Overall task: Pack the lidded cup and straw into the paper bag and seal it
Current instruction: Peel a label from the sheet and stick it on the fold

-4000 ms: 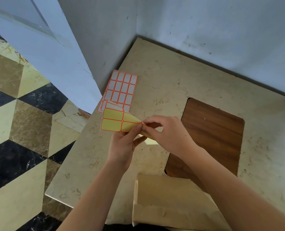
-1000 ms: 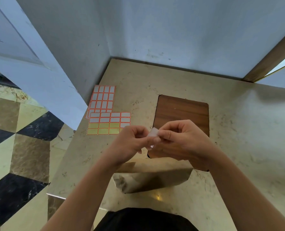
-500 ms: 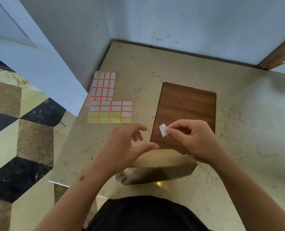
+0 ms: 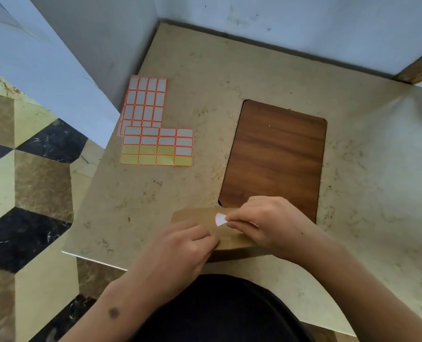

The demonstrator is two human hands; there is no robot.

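Note:
The brown paper bag [image 4: 192, 215] stands at the near edge of the table with its top folded over; only the folded top shows between my hands. My right hand [image 4: 269, 223] pinches a small white sticker [image 4: 220, 219] with an orange rim and holds it over the fold. My left hand [image 4: 187, 245] presses down on the folded top of the bag from the near left. The cup and straw are not visible.
Two sticker sheets [image 4: 155, 146] lie overlapped at the table's left, the near one partly peeled to yellow backing. A dark wooden inset [image 4: 276, 149] sits in the marble tabletop [image 4: 365, 169]. Walls close the far side and left corner; the table's left edge drops to a patterned floor.
My right hand has brought the sticker down onto the bag's folded top. My left hand has come down from hovering and now presses the fold.

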